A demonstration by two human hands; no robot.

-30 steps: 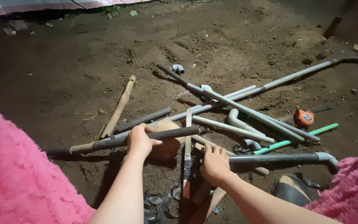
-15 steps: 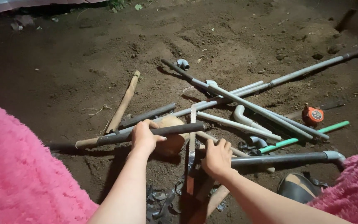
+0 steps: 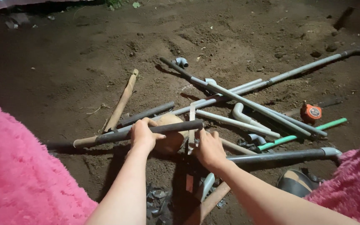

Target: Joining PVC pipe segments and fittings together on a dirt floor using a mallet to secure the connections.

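The scene is lit harshly from near the camera, as by a headlamp, while the soil [image 3: 63,62] at the top and corners is left in darkness. Short hard shadows are cast behind the pipes [image 3: 246,100]. The pink fleece [image 3: 17,175] is rendered soft and overbright. Slight wide-angle bending is seen at the edges.
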